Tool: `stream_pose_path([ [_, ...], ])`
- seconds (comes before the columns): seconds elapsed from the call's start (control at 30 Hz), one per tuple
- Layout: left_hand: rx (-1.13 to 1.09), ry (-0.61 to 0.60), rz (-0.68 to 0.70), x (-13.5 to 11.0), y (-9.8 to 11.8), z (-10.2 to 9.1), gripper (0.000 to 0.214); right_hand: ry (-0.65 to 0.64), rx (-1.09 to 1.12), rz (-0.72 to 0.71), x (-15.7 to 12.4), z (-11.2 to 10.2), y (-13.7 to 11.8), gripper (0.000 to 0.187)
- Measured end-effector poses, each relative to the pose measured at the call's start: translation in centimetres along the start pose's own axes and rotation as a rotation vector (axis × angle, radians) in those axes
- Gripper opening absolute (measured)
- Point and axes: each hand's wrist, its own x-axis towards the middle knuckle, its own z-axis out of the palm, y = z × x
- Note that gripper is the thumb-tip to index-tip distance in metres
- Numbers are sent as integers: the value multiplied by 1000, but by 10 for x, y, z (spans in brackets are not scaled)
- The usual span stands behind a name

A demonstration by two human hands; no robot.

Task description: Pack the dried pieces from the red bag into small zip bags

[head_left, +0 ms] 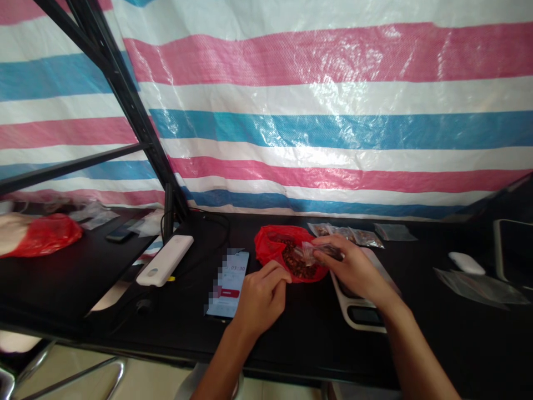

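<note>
A red plastic bag (pixel 266 244) stands open on the black table, with small brown pieces (pixel 302 265) inside. My left hand (pixel 264 294) is closed on the near rim of this bag, thumb and fingers pinched together. Over the bag's mouth, my right hand (pixel 353 269) grips a small clear plastic bag (pixel 308 253), whose end hangs just above the brown pieces. My fingers partly hide that small bag, so I cannot tell how full it is. Beneath my right wrist lies a white kitchen scale (pixel 347 311) with a dark display, partly covered by the hand.
Filled small bags (pixel 364 238) lie behind the scale, beside an empty clear bag (pixel 393 232). More clear bags (pixel 474 286) and a white earbud case (pixel 466 263) are rightward. A phone (pixel 229 286) and white power bank (pixel 166 260) sit left. Another person's hand (pixel 12 233) touches a red bag.
</note>
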Motion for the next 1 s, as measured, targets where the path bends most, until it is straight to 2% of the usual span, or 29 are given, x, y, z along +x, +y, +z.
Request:
stream_pose_path([
  [0.13, -11, 8, -9, 0, 0, 1, 29, 56, 16, 71, -8, -34, 20, 35],
  [0.23, -9, -11, -17, -1, -1, 2, 29, 62, -141, 98, -17, -57, 43, 35],
  [0.3, -7, -21, -21, -2, -1, 4, 30, 54, -273, 87, -21, -64, 57, 33],
  [0.43, -13, -22, -18, -1, 0, 7, 30, 196, -416, 49, -22, -64, 66, 33],
  [0.63, 17, -46, -1, 0, 4, 11, 30, 370, -381, -32, -17, -63, 52, 26],
  [0.83, 9, -57, -3, 2, 6, 13, 30, 403, -366, -18, -15, -60, 45, 23],
  [1.0, 4, -34, 28, 5, 8, 18, 30, 313, -408, 46, -19, -60, 49, 27],
])
